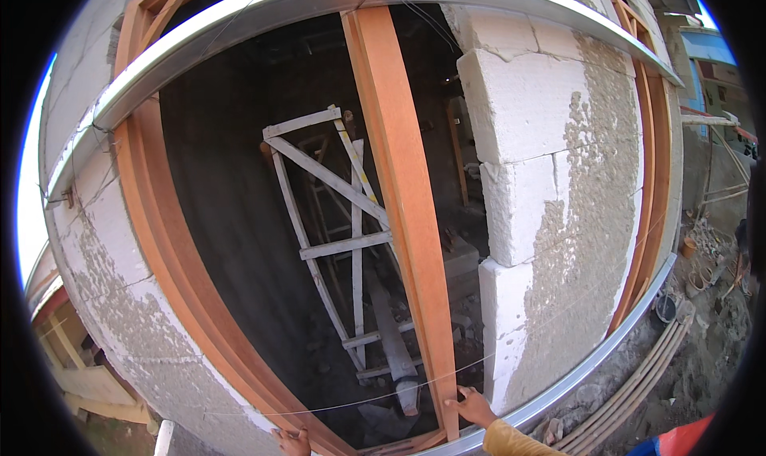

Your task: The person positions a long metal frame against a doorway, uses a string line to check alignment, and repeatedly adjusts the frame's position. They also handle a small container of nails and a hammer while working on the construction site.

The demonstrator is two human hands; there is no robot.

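At the foot of the upright wooden post [407, 209], my right hand [472, 408] has its fingers and thumb closed on the post's right edge. My left hand [293, 442] is at the lower edge of the view, partly cut off. Its fingers are apart, beside the lower part of the left wooden frame [207, 296], and it holds nothing that I can see. A thin string [367, 400] runs across the opening just above both hands. The post stands between the left frame and the white block wall [523, 209] with rough grey mortar.
Whitish wooden trestle [347, 244] stands in the dark room behind the post. Metal channels cross the top [295, 9] and lower right [590, 376]. Long poles [630, 384] lie on the rubble ground at right, near a dark bucket [665, 307]. Another wooden frame [650, 193] stands beyond the blocks.
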